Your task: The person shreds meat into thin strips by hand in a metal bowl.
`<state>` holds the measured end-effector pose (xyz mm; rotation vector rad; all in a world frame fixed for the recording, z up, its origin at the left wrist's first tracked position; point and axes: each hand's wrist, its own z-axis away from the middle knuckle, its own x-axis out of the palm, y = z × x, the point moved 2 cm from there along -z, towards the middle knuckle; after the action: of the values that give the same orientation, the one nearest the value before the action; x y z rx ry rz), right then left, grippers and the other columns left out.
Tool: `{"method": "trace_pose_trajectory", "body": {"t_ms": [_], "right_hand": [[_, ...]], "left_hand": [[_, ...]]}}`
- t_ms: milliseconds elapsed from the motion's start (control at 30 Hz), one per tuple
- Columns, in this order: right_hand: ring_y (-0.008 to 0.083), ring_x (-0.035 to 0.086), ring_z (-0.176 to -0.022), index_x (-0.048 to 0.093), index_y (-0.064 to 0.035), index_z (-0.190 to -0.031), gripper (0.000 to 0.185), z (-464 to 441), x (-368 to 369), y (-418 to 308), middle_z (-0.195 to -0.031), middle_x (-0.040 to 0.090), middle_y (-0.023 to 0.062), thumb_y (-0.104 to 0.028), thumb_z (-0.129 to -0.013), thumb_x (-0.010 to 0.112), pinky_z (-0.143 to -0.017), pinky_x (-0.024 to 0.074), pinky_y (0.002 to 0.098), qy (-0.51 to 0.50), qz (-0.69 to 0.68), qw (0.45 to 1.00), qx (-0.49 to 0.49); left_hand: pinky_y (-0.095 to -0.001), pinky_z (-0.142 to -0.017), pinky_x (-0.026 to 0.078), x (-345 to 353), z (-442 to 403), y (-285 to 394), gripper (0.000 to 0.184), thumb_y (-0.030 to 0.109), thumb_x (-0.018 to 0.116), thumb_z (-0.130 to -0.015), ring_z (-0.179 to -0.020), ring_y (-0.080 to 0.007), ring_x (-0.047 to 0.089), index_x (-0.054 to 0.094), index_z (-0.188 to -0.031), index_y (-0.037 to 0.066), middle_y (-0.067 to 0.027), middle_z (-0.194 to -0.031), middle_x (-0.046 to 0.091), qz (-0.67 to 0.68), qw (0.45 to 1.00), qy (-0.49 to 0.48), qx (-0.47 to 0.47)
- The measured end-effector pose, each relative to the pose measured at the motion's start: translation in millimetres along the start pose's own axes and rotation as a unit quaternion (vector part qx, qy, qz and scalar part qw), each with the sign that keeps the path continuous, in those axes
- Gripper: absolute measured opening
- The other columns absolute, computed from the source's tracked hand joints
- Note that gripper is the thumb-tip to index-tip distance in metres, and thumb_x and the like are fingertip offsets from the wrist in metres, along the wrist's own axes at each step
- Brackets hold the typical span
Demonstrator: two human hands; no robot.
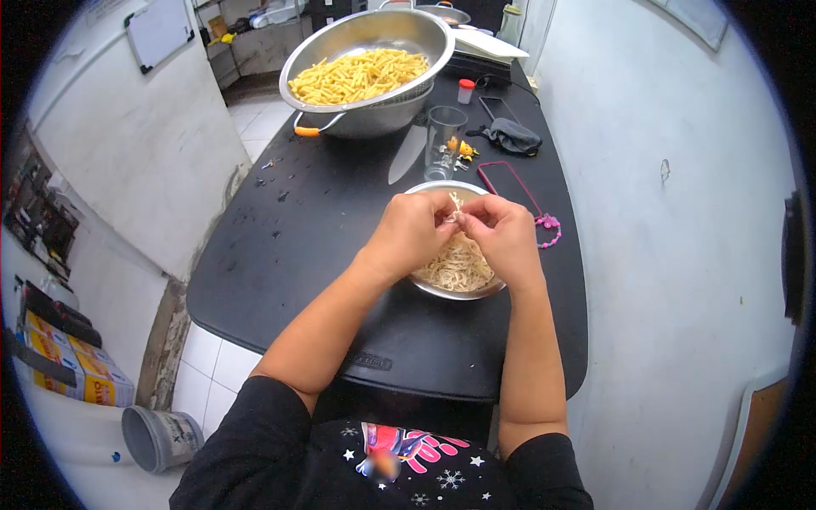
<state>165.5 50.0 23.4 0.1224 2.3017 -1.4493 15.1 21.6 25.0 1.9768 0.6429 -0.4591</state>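
Observation:
My left hand (414, 229) and my right hand (501, 234) meet above a metal bowl (463, 296). Pinched between the fingertips of both is a small piece of pale shredded meat (457, 206), which looks like chicken. A heap of the same fine shreds (459, 265) fills the bowl below, partly covered by my hands. Just beyond the bowl stands a clear plastic cup (445, 140). To its left lies a broad knife blade (408, 155); its handle is hidden.
At the far left of the black table (289, 246), a large steel colander (438, 42) of yellow pasta (361, 76) rests tilted on another bowl. A pink-edged phone (508, 185), a dark pouch (512, 136) and a red-capped jar (465, 92) lie rightward. A grey bucket (161, 438) is on the floor.

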Motion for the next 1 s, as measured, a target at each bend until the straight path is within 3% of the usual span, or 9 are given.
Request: {"method": "trace_pose_trajectory", "body": {"t_ms": [167,267,300,400,500,600,800,933,1000], "right_hand": [[0.0206,0.066,-0.065,0.066,0.0023,-0.083,0.012,-3,-5,4,-0.071,0.066,0.0152,-0.007,-0.075,0.064,-0.063,0.0509,0.0317,0.088,0.128,0.987,-0.026],[0.0180,0.066,-0.065,0.066,0.0025,-0.082,0.011,-10,-22,22,-0.070,0.066,0.0135,-0.006,-0.075,0.064,-0.062,0.0509,0.0310,0.081,0.107,0.991,0.026],[0.0148,0.065,-0.065,0.066,0.0021,-0.085,0.013,-10,-23,22,-0.071,0.067,0.0120,-0.006,-0.075,0.064,-0.061,0.0509,0.0299,0.033,0.016,0.996,0.080],[0.0081,0.059,-0.064,0.064,0.0040,-0.088,0.010,-4,-11,12,-0.072,0.064,0.0029,-0.001,-0.079,0.061,-0.057,0.0478,0.0224,-0.024,-0.060,0.995,0.074],[0.0067,0.058,-0.065,0.063,0.0043,-0.089,0.012,-2,-3,6,-0.073,0.063,0.0022,-0.002,-0.078,0.063,-0.057,0.0463,0.0216,-0.028,-0.015,0.999,-0.006],[0.0159,0.064,-0.064,0.066,0.0006,-0.087,0.016,1,-2,-1,-0.074,0.067,0.0123,-0.008,-0.074,0.065,-0.060,0.0495,0.0291,-0.002,0.022,1.000,0.012],[0.0135,0.061,-0.061,0.066,0.0015,-0.083,0.014,-11,-16,20,-0.071,0.066,0.0125,-0.007,-0.073,0.063,-0.058,0.0482,0.0283,0.054,0.113,0.991,0.035],[0.0084,0.058,-0.063,0.066,0.0034,-0.083,0.015,-5,-9,11,-0.070,0.065,0.0071,-0.008,-0.073,0.065,-0.057,0.0461,0.0246,-0.026,-0.133,0.989,0.064],[0.0085,0.058,-0.064,0.066,0.0034,-0.086,0.017,-4,-5,13,-0.072,0.066,0.0059,-0.008,-0.075,0.065,-0.057,0.0455,0.0235,-0.035,-0.073,0.995,0.053]], "left_hand": [[-0.0282,-0.062,0.050,-3,1,2,0.015,0.009,0.071,-0.074,-0.066,-0.0140,0.064,0.066,-0.083,-0.002,-0.0129,-0.071,0.066,0.034,0.997,-0.042,-0.056],[-0.0270,-0.062,0.050,-2,1,0,0.012,0.008,0.070,-0.075,-0.065,-0.0116,0.062,0.066,-0.081,-0.003,-0.0107,-0.071,0.066,0.053,0.996,-0.043,-0.065],[-0.0267,-0.061,0.050,1,0,-5,0.012,0.007,0.069,-0.076,-0.064,-0.0111,0.062,0.066,-0.081,-0.003,-0.0099,-0.071,0.067,0.055,0.995,-0.032,-0.073],[-0.0249,-0.059,0.049,6,-3,-15,0.009,0.004,0.068,-0.077,-0.064,-0.0097,0.061,0.065,-0.082,-0.003,-0.0076,-0.073,0.066,0.161,0.978,-0.059,-0.119],[-0.0234,-0.058,0.049,8,-5,-14,0.007,0.003,0.065,-0.080,-0.063,-0.0093,0.060,0.064,-0.085,-0.003,-0.0054,-0.075,0.065,0.265,0.951,-0.069,-0.145],[-0.0230,-0.057,0.050,8,-6,-19,0.007,0.003,0.063,-0.082,-0.062,-0.0095,0.059,0.062,-0.086,-0.002,-0.0043,-0.074,0.063,0.314,0.933,-0.080,-0.156],[-0.0235,-0.056,0.050,8,-5,-16,0.006,0.004,0.063,-0.083,-0.061,-0.0097,0.058,0.060,-0.084,-0.001,-0.0042,-0.071,0.062,0.318,0.927,-0.106,-0.166],[-0.0238,-0.054,0.049,9,-6,-18,0.006,0.005,0.062,-0.084,-0.060,-0.0097,0.057,0.060,-0.084,-0.001,-0.0036,-0.070,0.061,0.304,0.931,-0.110,-0.170],[-0.0235,-0.054,0.048,11,-6,-19,0.006,0.005,0.062,-0.084,-0.060,-0.0092,0.057,0.060,-0.084,-0.001,-0.0037,-0.070,0.060,0.297,0.936,-0.110,-0.153]]}}
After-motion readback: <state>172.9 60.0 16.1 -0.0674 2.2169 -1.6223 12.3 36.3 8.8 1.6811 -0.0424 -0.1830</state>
